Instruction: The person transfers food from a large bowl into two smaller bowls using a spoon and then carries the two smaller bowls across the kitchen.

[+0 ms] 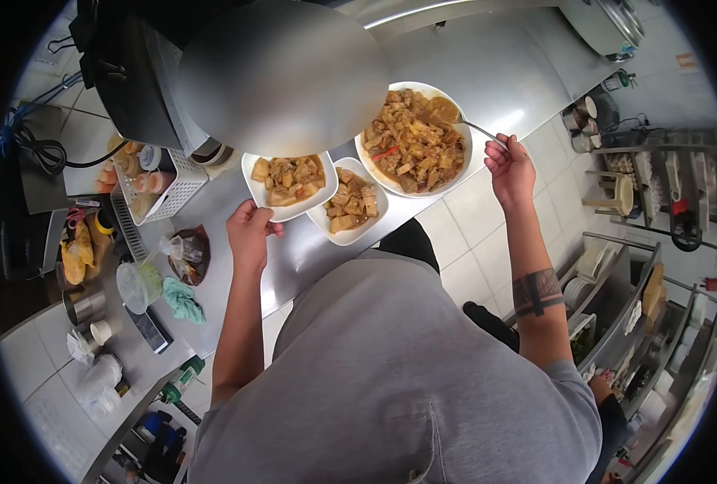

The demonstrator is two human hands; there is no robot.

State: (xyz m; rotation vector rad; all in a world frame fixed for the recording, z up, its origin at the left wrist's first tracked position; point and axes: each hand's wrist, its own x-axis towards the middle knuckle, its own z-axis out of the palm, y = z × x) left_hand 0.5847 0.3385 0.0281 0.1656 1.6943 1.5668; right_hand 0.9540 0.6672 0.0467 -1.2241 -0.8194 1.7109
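Observation:
My left hand (250, 235) pinches the near left edge of a square white bowl (300, 210), which holds chunks of meat in brown sauce. A second small white bowl (352, 239) with similar chunks sits against it, slightly lower and to the right. Farther right is a large round white bowl (467, 155), heaped with the same stew and a red strip. My right hand (510, 171) grips the handle of a metal spoon (479, 131), its head down in the stew at the large bowl's upper right side. A blurred patch hides the area above the bowls.
On the steel counter (504, 73) at left lie a white plastic basket (183, 189) of bottles, a bag of dark sauce (187, 256), a lidded tub (138, 286), a teal cloth (183, 300) and a phone (147, 328). Shelving (616, 278) and another person's hand (604, 377) are at right.

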